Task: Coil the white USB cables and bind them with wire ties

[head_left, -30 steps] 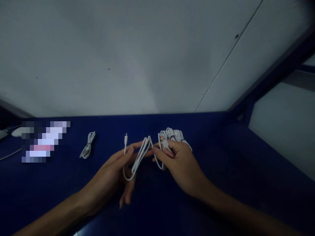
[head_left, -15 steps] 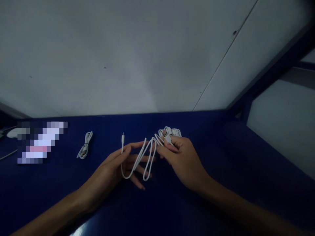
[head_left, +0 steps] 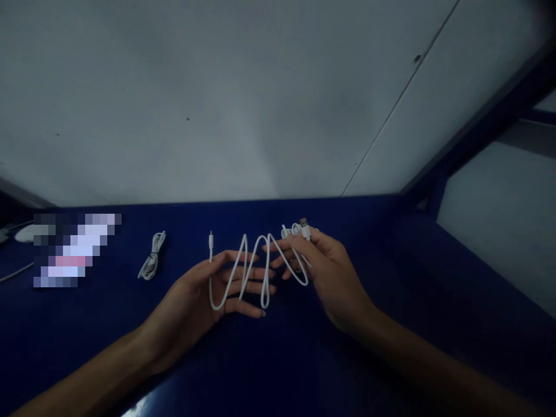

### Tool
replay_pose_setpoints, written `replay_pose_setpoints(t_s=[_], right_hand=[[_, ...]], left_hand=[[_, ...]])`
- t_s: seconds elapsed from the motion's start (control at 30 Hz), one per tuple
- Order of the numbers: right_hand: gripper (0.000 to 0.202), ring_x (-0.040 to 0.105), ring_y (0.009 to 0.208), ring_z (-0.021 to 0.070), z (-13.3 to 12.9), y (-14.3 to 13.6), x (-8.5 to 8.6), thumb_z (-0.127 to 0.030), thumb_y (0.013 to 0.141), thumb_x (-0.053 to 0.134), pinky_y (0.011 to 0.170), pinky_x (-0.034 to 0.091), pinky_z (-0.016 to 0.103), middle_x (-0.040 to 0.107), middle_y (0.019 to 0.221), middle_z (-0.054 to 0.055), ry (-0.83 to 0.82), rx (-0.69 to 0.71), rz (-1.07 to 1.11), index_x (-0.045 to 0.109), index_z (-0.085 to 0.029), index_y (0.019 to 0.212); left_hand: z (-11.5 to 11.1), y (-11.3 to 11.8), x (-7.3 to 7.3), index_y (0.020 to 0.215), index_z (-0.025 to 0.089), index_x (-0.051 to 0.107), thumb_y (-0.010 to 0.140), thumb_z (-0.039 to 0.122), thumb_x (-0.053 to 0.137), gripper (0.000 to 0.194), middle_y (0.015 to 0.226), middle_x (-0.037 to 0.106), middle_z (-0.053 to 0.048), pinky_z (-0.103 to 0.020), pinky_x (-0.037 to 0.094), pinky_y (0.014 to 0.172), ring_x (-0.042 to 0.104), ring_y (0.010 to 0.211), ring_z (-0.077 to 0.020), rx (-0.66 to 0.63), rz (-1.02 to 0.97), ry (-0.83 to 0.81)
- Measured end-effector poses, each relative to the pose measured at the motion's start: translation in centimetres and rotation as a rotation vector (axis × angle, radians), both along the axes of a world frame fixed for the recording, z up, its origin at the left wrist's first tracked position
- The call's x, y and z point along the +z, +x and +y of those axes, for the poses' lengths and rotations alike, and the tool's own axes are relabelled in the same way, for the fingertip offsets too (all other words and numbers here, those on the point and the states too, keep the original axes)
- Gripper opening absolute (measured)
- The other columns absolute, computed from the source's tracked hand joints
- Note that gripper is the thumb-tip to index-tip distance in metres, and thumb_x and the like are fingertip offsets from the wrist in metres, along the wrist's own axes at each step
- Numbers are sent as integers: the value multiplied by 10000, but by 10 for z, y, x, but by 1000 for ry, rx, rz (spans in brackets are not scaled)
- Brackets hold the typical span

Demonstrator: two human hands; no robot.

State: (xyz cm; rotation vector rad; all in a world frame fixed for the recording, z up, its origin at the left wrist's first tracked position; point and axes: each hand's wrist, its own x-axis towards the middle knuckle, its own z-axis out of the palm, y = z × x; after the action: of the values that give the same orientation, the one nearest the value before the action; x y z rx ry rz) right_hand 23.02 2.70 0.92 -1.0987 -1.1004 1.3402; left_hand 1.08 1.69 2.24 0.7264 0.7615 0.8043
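A white USB cable (head_left: 265, 306) hangs in loose zigzag loops between my two hands, above the blue table. My left hand (head_left: 195, 289) pinches it between thumb and index finger just below its small plug (head_left: 211, 240), which points upward. The other fingers of that hand are spread behind the loops. At the opposite end, my right hand (head_left: 336, 269) grips the cable near the USB-A plug (head_left: 304, 228), its metal tip up. Behind the right fingers lie more coiled white cables (head_left: 286, 231), partly hidden.
On the blue table (head_left: 304, 370), a white cable bundle (head_left: 152, 256) bound with a black tie lies to the left. Farther left are a pixelated bright object (head_left: 78, 249) and a white rounded item (head_left: 28, 233) with a cord. A grey panel (head_left: 243, 104) rises behind.
The cable's loops have spread wider between my hands. My right hand has shifted slightly right, and its USB-A plug has risen and turned more upright. The left-hand plug has moved slightly left.
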Motion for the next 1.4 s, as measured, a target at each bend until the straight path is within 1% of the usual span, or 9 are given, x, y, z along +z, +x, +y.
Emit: replay_pose_setpoints(t_s=[0.23, 0.43, 0.53, 0.67, 0.83, 1.03, 1.13, 1.3, 1.4], right_hand=[[269, 802, 968, 263, 2, 2, -3, -500, 1059, 670, 814, 638, 392, 821, 1123, 89, -97, -49, 150, 690, -238, 1005], [247, 798, 1124, 301, 2, 1, 0, -407, 1097, 610, 959, 630, 465, 820, 1237, 103, -190, -54, 193, 695, -280, 1291], [223, 786, 1164, 301, 1, -1, 3, -358, 1100, 605, 1043, 608, 485, 819, 1237, 108, -223, -31, 234, 741, -250, 1241], [222, 765, 1215, 296, 0, -2, 4, -351, 1103, 609, 1099, 579, 482, 815, 1264, 100, -205, 28, 271, 781, -247, 1199], [263, 758, 1224, 314, -2, 0, 3, -385, 1111, 597, 1070, 588, 502, 810, 1282, 115, -227, 61, 292, 772, -257, 1260], [267, 750, 1234, 344, 2, 2, -1, -385, 1077, 632, 1029, 600, 518, 800, 1293, 140, -198, 96, 325, 776, -246, 1253], [276, 744, 1248, 356, 3, 1, 0, -371, 1073, 625, 1037, 595, 533, 805, 1273, 156, -215, 95, 331, 782, -226, 1248], [295, 751, 1238, 353, 2, 1, 2, -367, 1084, 600, 1045, 597, 543, 818, 1234, 156, -234, 96, 349, 786, -213, 1253], [292, 745, 1253, 347, 1, 1, 4, -364, 1093, 597, 1073, 590, 537, 813, 1253, 157, -256, 79, 359, 793, -208, 1243]], left_hand=[[2, 0, 0, 1214, 101, 759, 1147, 271, 462, 349, 1215, 819, -247, -479, 699, 911, 802, 1158, -384, 120, 37, -32], [4, -1, -2, 1262, 113, 736, 1145, 250, 460, 329, 1256, 813, -253, -530, 683, 970, 781, 1225, -402, 142, 24, -24], [5, -1, -1, 1275, 106, 729, 1145, 249, 466, 326, 1266, 810, -261, -518, 686, 974, 782, 1230, -400, 149, 5, -42], [4, -3, -1, 1299, 96, 721, 1139, 241, 498, 311, 1320, 792, -270, -500, 691, 975, 784, 1234, -397, 130, -20, -68], [3, -7, 0, 1412, 118, 681, 1142, 217, 479, 352, 1338, 792, -251, -480, 702, 951, 792, 1229, -380, 135, -38, -74], [3, -5, 2, 1343, 111, 726, 1131, 227, 518, 319, 1382, 774, -258, -526, 676, 1017, 747, 1305, -407, 136, -45, -65], [3, -4, 2, 1351, 134, 739, 1127, 250, 543, 319, 1419, 762, -235, -564, 656, 1050, 688, 1389, -417, 158, -43, -54], [3, -5, 0, 1288, 188, 783, 1114, 370, 598, 312, 1437, 759, -192, -544, 629, 1099, 600, 1492, -396, 165, -88, -51], [4, -7, -3, 1279, 166, 796, 1124, 332, 571, 320, 1443, 755, -197, -513, 641, 1091, 596, 1495, -384, 152, -80, -48]])
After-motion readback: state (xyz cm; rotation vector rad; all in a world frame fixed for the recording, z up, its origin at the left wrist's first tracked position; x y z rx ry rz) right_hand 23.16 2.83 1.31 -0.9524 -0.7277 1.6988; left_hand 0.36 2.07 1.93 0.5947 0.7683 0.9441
